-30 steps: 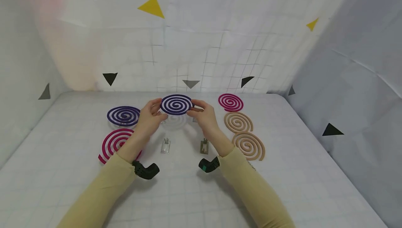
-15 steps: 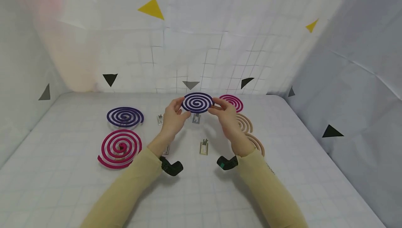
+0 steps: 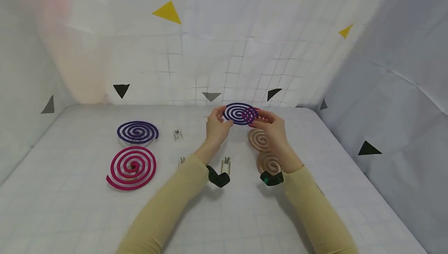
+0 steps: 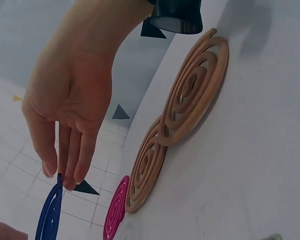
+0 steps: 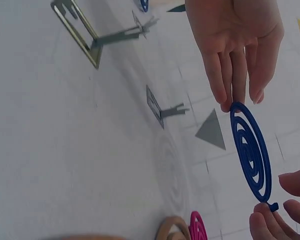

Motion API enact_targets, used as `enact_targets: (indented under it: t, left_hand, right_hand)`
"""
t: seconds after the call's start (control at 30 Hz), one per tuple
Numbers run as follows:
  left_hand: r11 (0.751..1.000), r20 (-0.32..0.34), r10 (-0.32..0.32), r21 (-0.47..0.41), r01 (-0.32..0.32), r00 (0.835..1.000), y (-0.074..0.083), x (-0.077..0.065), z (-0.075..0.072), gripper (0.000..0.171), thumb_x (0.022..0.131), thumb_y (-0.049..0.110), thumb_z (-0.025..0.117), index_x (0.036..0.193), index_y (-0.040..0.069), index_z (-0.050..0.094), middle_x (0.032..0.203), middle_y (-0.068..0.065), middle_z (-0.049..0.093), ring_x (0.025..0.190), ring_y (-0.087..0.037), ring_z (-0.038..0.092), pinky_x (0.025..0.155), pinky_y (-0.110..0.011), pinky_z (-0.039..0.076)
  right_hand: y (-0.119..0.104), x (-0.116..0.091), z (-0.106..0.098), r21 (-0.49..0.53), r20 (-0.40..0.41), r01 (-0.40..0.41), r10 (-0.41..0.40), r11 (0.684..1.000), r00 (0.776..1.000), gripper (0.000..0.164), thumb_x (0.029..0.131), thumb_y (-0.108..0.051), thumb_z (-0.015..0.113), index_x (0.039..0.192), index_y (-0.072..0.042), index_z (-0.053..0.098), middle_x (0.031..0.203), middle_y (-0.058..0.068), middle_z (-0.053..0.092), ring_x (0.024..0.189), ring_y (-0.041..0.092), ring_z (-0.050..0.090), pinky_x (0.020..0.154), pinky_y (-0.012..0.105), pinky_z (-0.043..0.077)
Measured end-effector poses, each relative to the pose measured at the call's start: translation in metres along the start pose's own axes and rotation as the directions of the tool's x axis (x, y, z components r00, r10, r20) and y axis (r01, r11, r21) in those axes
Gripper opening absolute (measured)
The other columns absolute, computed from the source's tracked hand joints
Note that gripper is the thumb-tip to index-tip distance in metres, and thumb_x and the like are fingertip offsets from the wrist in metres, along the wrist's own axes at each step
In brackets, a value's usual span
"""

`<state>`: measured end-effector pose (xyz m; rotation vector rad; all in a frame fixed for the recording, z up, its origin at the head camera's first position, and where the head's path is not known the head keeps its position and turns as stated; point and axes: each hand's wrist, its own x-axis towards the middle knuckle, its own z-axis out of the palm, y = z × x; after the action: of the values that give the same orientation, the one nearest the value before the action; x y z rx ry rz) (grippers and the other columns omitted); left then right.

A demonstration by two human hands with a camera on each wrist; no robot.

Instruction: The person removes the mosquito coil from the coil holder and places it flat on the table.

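A dark blue mosquito coil (image 3: 236,113) is held level above the far part of the table. My left hand (image 3: 216,127) pinches its left edge, and my right hand (image 3: 274,129) pinches the right edge. In the right wrist view, the same coil (image 5: 250,155) spans the gap between the left hand (image 5: 235,45) and the right hand's fingertips (image 5: 270,222). Below and behind it lies a pink coil (image 3: 252,125), partly covered in the head view but visible in the left wrist view. Two tan coils (image 3: 258,139) lie near my right hand, partly hidden by it.
On the left, another blue coil (image 3: 137,132) sits raised above a larger pink coil (image 3: 131,168). Small metal coil stands, one further back (image 3: 178,135) and one nearer (image 3: 225,165), are on the table. White sheeting (image 3: 217,51) rises behind.
Both hands have carried the blue coil rightward, from over the table's middle to in front of the far pink coil. The other coils stay where they were.
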<state>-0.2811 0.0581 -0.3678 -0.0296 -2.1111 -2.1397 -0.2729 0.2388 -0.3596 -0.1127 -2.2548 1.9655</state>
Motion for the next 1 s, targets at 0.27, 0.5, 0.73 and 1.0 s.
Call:
enact_targets:
  t: [0.27, 0.5, 0.73, 1.0]
  left_hand:
    - [0.999, -0.013, -0.007, 0.043, 0.007, 1.0, -0.001, 0.006, 0.028, 0.059, 0.082, -0.008, 0.064, 0.139, 0.007, 0.054, 0.145, -0.011, 0.056, 0.136, -0.024, 0.051, 0.114, -0.032, 0.041]
    - [0.996, -0.026, -0.011, 0.091, 0.013, 1.0, -0.012, 0.008, 0.043, 0.06, 0.08, -0.008, 0.062, 0.139, 0.004, 0.054, 0.145, -0.012, 0.056, 0.137, -0.023, 0.05, 0.114, -0.032, 0.041]
    - [0.982, 0.001, -0.049, 0.181, 0.048, 0.999, -0.017, 0.008, 0.07, 0.059, 0.081, -0.004, 0.064, 0.138, 0.006, 0.054, 0.142, -0.011, 0.059, 0.133, -0.028, 0.053, 0.112, -0.038, 0.043]
    - [0.971, 0.053, -0.025, 0.237, 0.011, 0.998, -0.024, -0.001, 0.102, 0.054, 0.084, 0.001, 0.066, 0.136, 0.006, 0.055, 0.135, -0.013, 0.063, 0.124, -0.028, 0.059, 0.105, -0.039, 0.048]
  right_hand:
    - [0.002, 0.005, -0.023, -0.057, -0.036, -0.009, 0.007, 0.998, 0.999, 0.05, 0.092, -0.004, 0.068, 0.139, -0.001, 0.056, 0.137, 0.021, 0.059, 0.098, 0.003, 0.063, 0.083, 0.013, 0.053]
    - [0.009, 0.011, -0.036, -0.101, 0.011, -0.018, 0.019, 0.995, 1.0, 0.05, 0.093, -0.005, 0.067, 0.14, 0.002, 0.054, 0.142, 0.021, 0.056, 0.101, 0.003, 0.064, 0.098, 0.021, 0.049]
    - [0.019, 0.018, -0.067, -0.198, 0.044, -0.049, 0.058, 0.979, 0.997, 0.052, 0.095, -0.012, 0.066, 0.143, 0.002, 0.051, 0.146, 0.019, 0.051, 0.119, 0.014, 0.055, 0.11, 0.033, 0.043]
    - [0.027, 0.026, -0.098, -0.259, 0.024, -0.07, 0.079, 0.963, 0.997, 0.053, 0.097, -0.015, 0.063, 0.144, 0.004, 0.049, 0.148, 0.023, 0.048, 0.107, 0.01, 0.054, 0.108, 0.034, 0.044]
